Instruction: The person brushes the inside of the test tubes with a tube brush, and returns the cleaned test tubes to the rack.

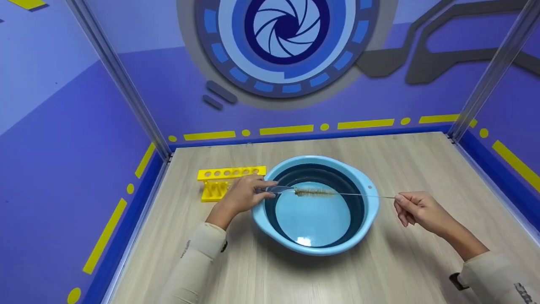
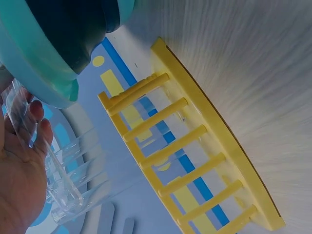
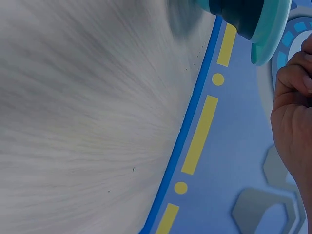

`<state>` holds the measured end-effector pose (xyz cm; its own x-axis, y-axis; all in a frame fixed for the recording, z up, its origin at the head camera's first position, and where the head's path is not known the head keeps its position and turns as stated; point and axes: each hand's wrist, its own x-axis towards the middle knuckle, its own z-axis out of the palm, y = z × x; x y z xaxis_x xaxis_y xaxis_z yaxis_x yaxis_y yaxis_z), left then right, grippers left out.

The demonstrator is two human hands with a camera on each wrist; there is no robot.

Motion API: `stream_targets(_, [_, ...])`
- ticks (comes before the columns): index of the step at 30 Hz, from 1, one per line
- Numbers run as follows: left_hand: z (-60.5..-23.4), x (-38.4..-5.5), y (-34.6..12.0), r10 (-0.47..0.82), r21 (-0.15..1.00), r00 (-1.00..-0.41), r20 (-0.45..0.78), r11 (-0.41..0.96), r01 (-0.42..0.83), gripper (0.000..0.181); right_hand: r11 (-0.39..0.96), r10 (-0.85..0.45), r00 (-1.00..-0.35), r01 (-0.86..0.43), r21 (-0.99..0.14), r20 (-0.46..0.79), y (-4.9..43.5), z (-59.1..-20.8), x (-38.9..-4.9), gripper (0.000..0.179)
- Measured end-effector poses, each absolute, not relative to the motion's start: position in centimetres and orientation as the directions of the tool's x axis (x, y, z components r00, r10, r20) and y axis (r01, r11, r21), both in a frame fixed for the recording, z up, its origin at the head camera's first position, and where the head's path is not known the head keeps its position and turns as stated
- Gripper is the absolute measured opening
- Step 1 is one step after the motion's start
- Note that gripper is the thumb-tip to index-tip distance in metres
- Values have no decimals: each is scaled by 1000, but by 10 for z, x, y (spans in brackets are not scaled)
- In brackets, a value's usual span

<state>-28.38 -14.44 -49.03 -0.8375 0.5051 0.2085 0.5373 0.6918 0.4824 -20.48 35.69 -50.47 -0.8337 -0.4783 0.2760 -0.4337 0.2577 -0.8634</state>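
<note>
Over the light-blue basin [image 1: 312, 249], my left hand [image 1: 244, 194] holds a clear test tube [image 1: 280, 190] lying nearly level, its mouth toward the right. My right hand [image 1: 422, 211] pinches the thin wire handle [image 1: 379, 196] of a test tube brush [image 1: 316, 192] between thumb and fingers. The brush's brownish bristles are in line with the tube, their left end right at its mouth. In the left wrist view, the left hand [image 2: 22, 161] has its fingers around the clear tube [image 2: 22, 109]. The right wrist view shows the right hand [image 3: 292, 107] with curled fingers.
A yellow test tube rack [image 1: 213, 192] with a holed top bar and pegs stands left of the basin, partly behind the left hand. Several clear tubes [image 2: 87, 170] show beside the rack in the left wrist view. Blue printed walls enclose the wooden table [image 1: 202, 270].
</note>
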Motion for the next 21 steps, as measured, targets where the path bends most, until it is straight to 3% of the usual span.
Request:
stream_targets(12, [-491, -284, -139, 513, 518, -828, 226, 656, 549, 42, 337, -437, -859, -433, -836, 269, 344, -500, -205, 42])
stream_targets(21, [-488, -282, -125, 567, 429, -776, 275, 651, 627, 37, 427, -417, -879, -415, -804, 232, 314, -502, -209, 38])
